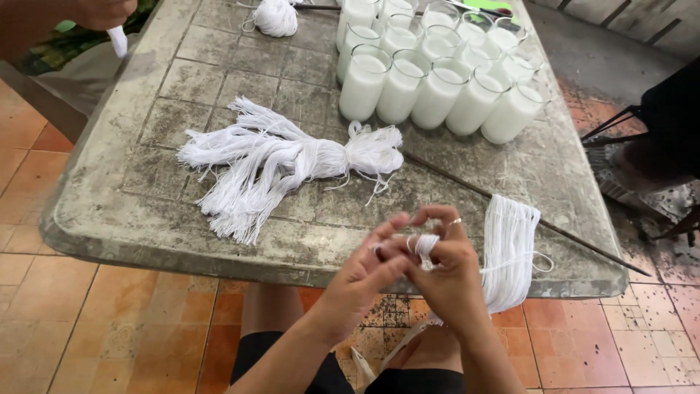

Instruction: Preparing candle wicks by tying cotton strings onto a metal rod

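My left hand (362, 271) and my right hand (448, 263) meet just in front of the table's near edge. Between their fingers is a small coil of white string (425, 244), wound around the fingers of my right hand, which wears a ring. My left hand pinches the string beside the coil. A hank of straight white strings (510, 248) hangs over the table edge right of my right hand. A larger tied bundle of white strings (281, 162) lies spread on the table further away.
The stone-patterned table (146, 219) carries several glasses filled with white wax (437, 80) at the far right, a white string ball (275, 16) at the back and a thin dark rod (525, 215). Another person's hand (102, 11) shows top left. Orange floor tiles lie below.
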